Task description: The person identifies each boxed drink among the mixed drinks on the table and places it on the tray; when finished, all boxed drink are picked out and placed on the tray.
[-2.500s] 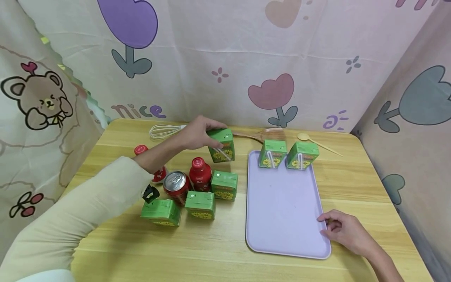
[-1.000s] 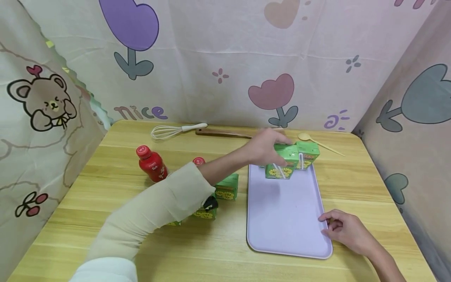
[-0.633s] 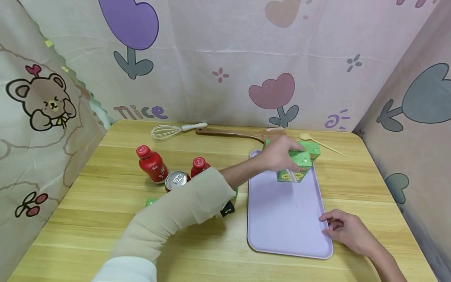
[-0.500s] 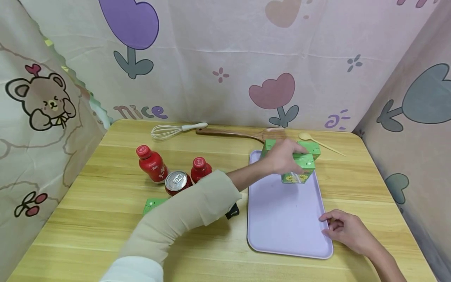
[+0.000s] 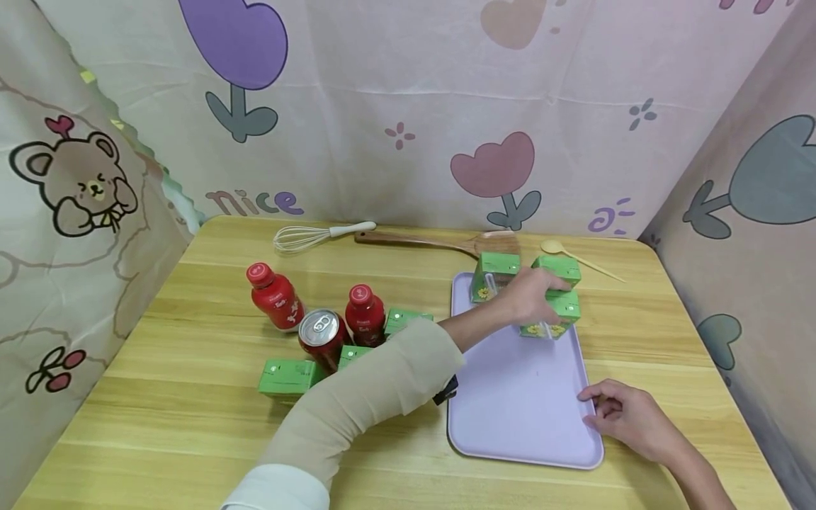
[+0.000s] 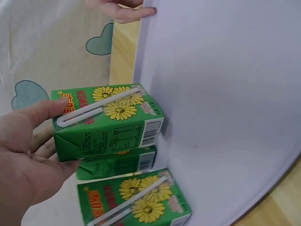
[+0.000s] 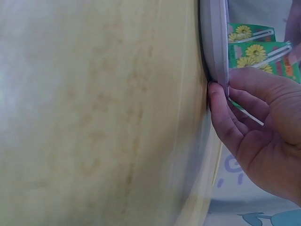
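My left hand (image 5: 532, 296) grips a green drink carton (image 5: 566, 309) with a straw on its front, over the far right part of the lilac tray (image 5: 519, 418). In the left wrist view, thumb and fingers pinch the end of that carton (image 6: 106, 120). Whether its base touches the tray I cannot tell. Two more green cartons stand at the tray's far end, one on the left (image 5: 500, 266) and one on the right (image 5: 557, 268), right behind the held one. My right hand (image 5: 627, 418) pinches the tray's right rim, thumb and fingers on either side in the right wrist view.
Left of the tray stand two red bottles (image 5: 277, 303), a red can (image 5: 321, 333) and several green cartons (image 5: 290, 377), partly behind my left sleeve. Along the table's back lie a whisk (image 5: 306, 237), a wooden spatula (image 5: 414, 241) and a yellow spoon (image 5: 583, 259).
My left hand has carried the carton from beside the red bottles rightward over the tray, then on toward its right side in front of the right carton. The right hand stays at the rim.
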{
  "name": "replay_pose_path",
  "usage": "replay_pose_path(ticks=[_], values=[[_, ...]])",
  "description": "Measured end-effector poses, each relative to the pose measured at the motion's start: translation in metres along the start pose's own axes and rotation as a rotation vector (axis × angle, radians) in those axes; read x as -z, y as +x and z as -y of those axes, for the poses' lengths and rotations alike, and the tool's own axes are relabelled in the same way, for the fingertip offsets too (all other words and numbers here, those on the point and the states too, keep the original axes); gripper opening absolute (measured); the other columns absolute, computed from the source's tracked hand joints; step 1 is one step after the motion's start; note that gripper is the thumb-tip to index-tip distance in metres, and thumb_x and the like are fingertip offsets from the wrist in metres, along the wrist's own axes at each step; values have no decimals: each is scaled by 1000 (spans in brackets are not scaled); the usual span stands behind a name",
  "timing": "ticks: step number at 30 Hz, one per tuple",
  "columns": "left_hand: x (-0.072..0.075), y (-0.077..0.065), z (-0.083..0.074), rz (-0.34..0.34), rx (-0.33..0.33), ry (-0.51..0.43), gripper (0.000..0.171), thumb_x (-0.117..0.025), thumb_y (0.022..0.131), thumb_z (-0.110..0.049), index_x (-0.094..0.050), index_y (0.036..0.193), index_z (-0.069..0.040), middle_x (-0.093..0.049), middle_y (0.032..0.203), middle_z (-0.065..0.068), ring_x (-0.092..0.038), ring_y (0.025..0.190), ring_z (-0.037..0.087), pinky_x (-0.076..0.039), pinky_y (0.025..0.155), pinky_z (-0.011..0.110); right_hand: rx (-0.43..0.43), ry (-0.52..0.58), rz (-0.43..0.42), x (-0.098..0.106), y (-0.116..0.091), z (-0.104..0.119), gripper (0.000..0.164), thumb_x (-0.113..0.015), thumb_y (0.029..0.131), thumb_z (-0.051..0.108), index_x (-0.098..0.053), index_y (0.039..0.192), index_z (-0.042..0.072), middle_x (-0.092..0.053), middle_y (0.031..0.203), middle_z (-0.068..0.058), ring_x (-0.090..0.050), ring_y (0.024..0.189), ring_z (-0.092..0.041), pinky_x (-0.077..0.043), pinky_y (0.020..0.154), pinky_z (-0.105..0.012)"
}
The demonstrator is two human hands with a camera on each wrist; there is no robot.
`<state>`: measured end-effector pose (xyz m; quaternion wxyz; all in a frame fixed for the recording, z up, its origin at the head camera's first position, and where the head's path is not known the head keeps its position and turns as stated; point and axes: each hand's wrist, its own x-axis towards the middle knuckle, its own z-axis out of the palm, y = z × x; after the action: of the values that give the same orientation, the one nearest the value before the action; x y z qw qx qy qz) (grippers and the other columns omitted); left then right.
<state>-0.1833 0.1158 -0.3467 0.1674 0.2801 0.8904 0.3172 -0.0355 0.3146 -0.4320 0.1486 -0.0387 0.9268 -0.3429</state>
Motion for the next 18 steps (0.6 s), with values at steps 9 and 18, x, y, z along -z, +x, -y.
replay_pose_path(ticks=[9,18], values=[[-14,6,2,6,-57,67,56,-79,77,-21,-59,129,-22,-58,134,-8,-60,77,0,-46,67,5,18,9,-4,-1,1,-1,27,-75,75,3,-66,101,5,-61,84,-4,-51,68,1,-48,57,-20],[-17,11,6,4,-54,86,57,-76,80,-28,-55,132,-23,-56,136,-9,-56,110,1,-46,85,9,16,20,7,0,3,-1,27,-76,75,4,-66,101,5,-62,88,-5,-52,69,1,-49,58,-20]])
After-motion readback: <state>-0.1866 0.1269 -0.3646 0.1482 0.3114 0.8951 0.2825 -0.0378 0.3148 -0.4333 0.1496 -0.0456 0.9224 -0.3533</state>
